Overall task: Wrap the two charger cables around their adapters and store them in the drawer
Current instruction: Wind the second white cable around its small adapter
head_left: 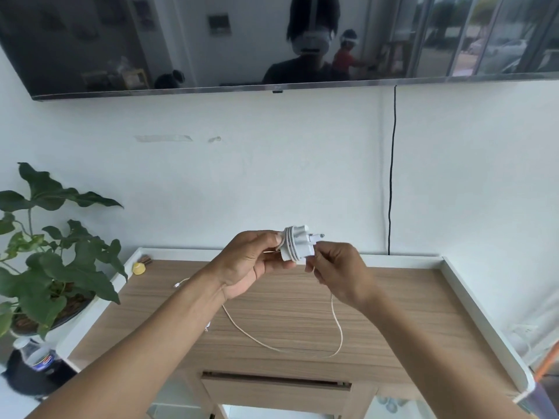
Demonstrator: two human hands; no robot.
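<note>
I hold a white charger adapter [295, 244] in the air above the wooden cabinet top [393, 313], its prongs pointing right. My left hand [254, 261] grips its left side, where a few turns of white cable lie wound around the body. My right hand [335, 273] pinches the cable just right of the adapter. The loose cable [337, 325] hangs from that hand, loops over the wood and runs back left under my left forearm. A small white connector end [178, 285] lies on the wood at the left. A wooden drawer front [278, 388] shows below the cabinet's near edge.
A leafy potted plant [54, 267] stands left of the cabinet, with a plastic bottle [37, 356] below it. A small yellow object [139, 269] sits at the back left corner. A wall-mounted TV [272, 40] hangs above, and a black cord [392, 176] runs down the wall.
</note>
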